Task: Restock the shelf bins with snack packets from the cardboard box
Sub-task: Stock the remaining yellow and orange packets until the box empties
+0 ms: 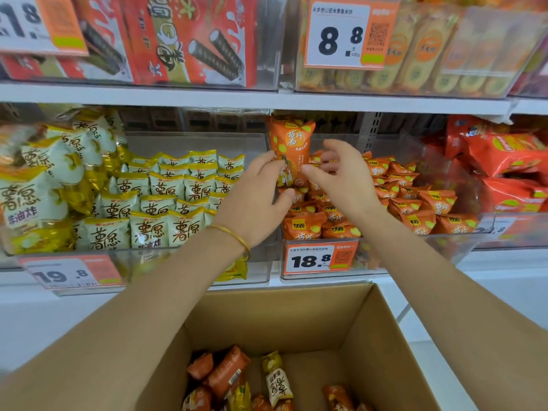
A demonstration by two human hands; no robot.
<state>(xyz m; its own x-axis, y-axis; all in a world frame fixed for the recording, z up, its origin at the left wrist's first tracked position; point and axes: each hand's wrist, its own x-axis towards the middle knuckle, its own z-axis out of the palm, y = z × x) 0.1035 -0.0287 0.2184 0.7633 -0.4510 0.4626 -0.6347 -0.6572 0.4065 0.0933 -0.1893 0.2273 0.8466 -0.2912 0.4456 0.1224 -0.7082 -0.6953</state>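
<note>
1. Your left hand reaches into the middle shelf and holds a tall orange foil snack packet upright. Its fingers are on the packet's left edge and its thumb is curled under the lower end.
2. Your right hand is just to the right of that packet, fingers loosely spread and gripping nothing. Whether the thumb touches the packet is unclear.
3. The packet stands at the back left corner of a clear plastic shelf bin, above the small orange snack packets heaped inside.
4. An orange price tag reading 18.8 is fixed to that bin's front.
5. The neighbouring bin on the left holds white-and-yellow snack packets.
6. A thin gold bangle circles your left wrist.
7. Below your arms sits an open brown cardboard box, with mixed orange and yellow packets lying at its bottom.
</note>
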